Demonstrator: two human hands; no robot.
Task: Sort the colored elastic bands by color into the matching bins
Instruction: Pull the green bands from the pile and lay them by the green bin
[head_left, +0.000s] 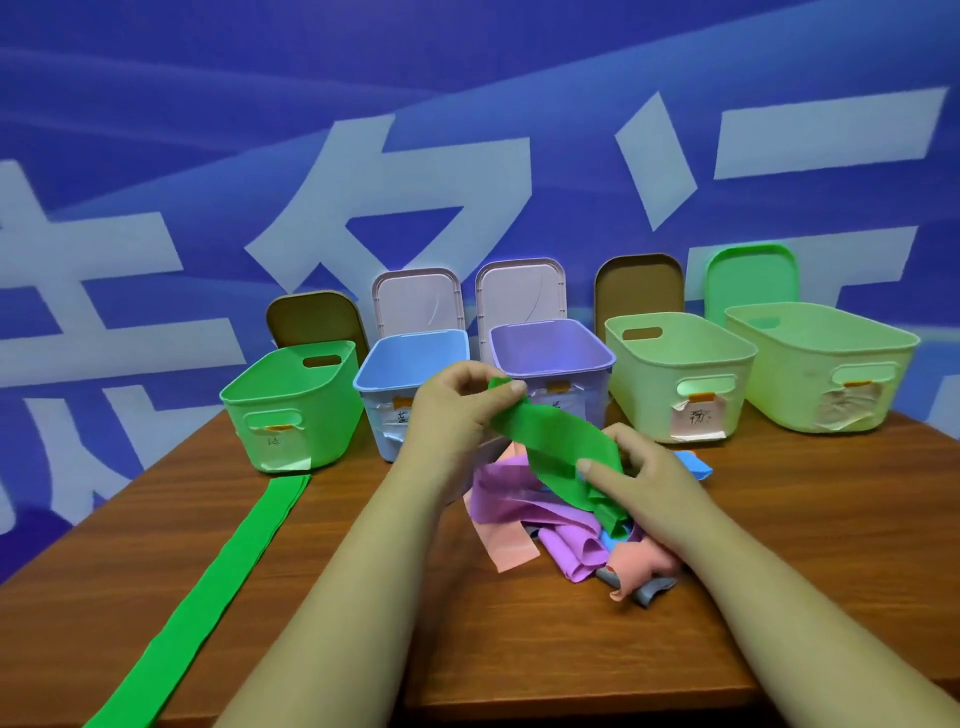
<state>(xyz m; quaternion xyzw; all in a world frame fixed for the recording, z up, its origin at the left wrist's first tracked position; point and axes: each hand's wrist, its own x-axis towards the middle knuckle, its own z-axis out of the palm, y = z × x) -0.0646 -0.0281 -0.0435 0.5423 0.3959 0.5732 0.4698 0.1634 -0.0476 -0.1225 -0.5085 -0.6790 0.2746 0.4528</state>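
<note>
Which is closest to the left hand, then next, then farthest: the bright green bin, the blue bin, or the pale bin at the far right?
1. The blue bin, right behind the left hand pinching the green band.
2. The bright green bin, off to the left.
3. The pale bin, at the far right end of the row.

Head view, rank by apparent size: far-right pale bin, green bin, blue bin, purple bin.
1. far-right pale bin
2. green bin
3. blue bin and purple bin look alike, both partly hidden; not ranked.
</note>
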